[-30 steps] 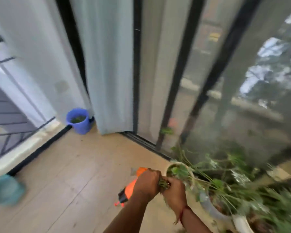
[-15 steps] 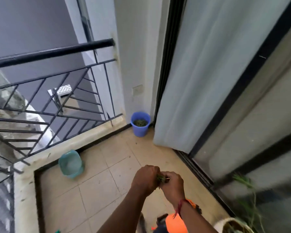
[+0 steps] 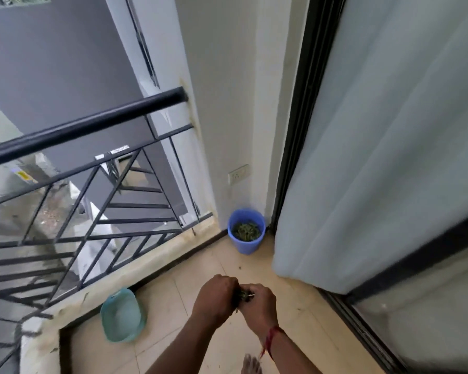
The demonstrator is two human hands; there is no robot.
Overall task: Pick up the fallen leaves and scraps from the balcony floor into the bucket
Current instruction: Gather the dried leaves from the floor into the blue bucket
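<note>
Holding a small clump of green leaf scraps point(image 3: 244, 295) between them, the person's left hand point(image 3: 216, 298) and right hand point(image 3: 260, 303) meet knuckle to knuckle, fingers curled round the clump, above the beige tiled balcony floor point(image 3: 295, 314). Ahead of the hands and well apart from them, a round blue plastic bucket point(image 3: 244, 246) stands in the corner with green leaves point(image 3: 246, 231) inside. Left of the hands a teal plastic basin point(image 3: 123, 315) lies tilted beside the ledge under a black metal railing point(image 3: 87, 125). Right of them hangs a pale curtain point(image 3: 376, 157).
</note>
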